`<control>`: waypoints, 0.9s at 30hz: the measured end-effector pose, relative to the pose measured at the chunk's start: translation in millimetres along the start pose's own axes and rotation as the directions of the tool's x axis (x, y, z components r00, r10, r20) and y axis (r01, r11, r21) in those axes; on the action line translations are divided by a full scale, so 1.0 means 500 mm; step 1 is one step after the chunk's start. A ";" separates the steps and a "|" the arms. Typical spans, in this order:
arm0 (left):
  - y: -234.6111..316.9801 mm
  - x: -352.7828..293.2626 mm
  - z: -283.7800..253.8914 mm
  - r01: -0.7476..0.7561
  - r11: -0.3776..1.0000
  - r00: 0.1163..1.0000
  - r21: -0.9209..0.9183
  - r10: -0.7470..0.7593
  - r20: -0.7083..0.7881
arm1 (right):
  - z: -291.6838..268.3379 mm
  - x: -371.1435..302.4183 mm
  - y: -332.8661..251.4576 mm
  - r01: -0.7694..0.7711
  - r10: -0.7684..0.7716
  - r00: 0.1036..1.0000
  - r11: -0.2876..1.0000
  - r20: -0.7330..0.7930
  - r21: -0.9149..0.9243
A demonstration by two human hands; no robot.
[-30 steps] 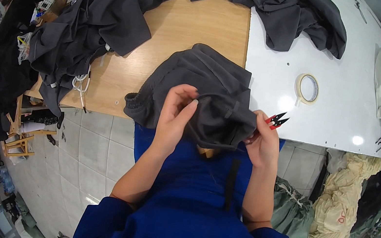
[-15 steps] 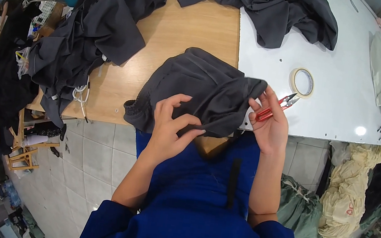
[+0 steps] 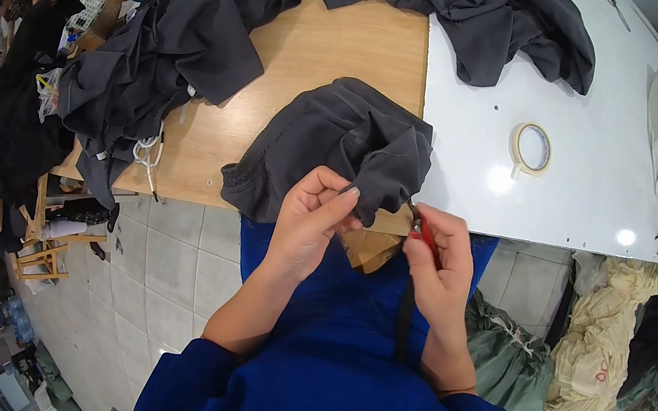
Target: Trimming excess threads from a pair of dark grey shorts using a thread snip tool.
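Observation:
A dark grey garment (image 3: 314, 131) with a gathered, elasticated edge at its left lies at the table's near edge. My left hand (image 3: 311, 224) pinches the fabric at its near side between thumb and fingers. Just right of it, my right hand (image 3: 441, 265) is closed around red-handled thread snips (image 3: 425, 231). Their dark blades point up and left, close to the garment's right side. I cannot tell whether the blades touch the cloth.
More dark grey garments lie at the left (image 3: 203, 25) and at the back (image 3: 468, 14). A roll of tape (image 3: 531, 148) rests on the white tabletop (image 3: 604, 187). A white cord (image 3: 148, 153) hangs at the left edge. Cream cloth (image 3: 591, 330) and a green bundle (image 3: 497, 358) stand below right.
My left hand has closed on the fabric. My right hand has let go of the garment's right corner, moved down and left, and turned the snips toward the cloth.

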State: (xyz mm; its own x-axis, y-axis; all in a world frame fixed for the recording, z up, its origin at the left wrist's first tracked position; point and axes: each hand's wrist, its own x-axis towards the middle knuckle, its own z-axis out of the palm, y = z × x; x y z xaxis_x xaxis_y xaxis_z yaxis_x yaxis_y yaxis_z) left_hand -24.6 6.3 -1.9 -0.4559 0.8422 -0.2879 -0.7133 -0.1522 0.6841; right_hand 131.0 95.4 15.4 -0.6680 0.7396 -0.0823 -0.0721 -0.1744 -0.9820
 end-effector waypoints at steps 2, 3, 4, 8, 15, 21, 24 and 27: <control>-0.003 -0.003 0.002 -0.057 0.997 0.998 0.058 0.056 0.015 | 0.010 0.011 0.008 0.228 -0.243 0.970 0.926 -0.013 -0.301; -0.005 -0.005 0.003 -0.057 0.997 0.998 0.060 0.057 0.012 | 0.015 0.014 0.003 0.204 -0.233 0.971 0.927 -0.056 -0.315; -0.007 -0.007 0.003 -0.082 0.992 0.997 0.097 0.081 0.017 | 0.016 0.017 -0.001 0.204 -0.232 0.971 0.928 -0.055 -0.313; -0.010 -0.013 0.007 -0.135 0.977 0.991 0.163 0.131 0.033 | 0.018 0.026 -0.001 0.323 -0.375 0.927 0.796 0.002 -0.512; -0.013 -0.016 0.009 -0.134 0.978 0.991 0.158 0.130 0.035 | 0.018 0.021 -0.002 0.324 -0.377 0.926 0.758 0.026 -0.566; -0.013 -0.017 0.008 -0.124 0.980 0.992 0.155 0.122 0.023 | 0.014 0.022 0.001 0.322 -0.366 0.930 0.764 0.035 -0.560; -0.013 -0.017 0.010 -0.122 0.980 0.993 0.155 0.119 0.026 | 0.017 0.024 0.003 0.336 -0.396 0.918 0.789 -0.008 -0.515; -0.014 -0.015 0.008 -0.129 0.979 0.991 0.160 0.126 0.034 | 0.019 0.025 0.005 0.316 -0.368 0.930 0.816 -0.014 -0.485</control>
State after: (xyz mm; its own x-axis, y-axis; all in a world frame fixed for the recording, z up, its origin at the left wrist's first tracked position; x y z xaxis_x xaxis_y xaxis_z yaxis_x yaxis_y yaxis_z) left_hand -13.9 2.9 -2.2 -0.5238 0.8333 -0.1769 -0.5539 -0.1753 0.8139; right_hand 115.4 98.0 13.5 -0.5843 0.7609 0.2824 0.0896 0.4063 -0.9093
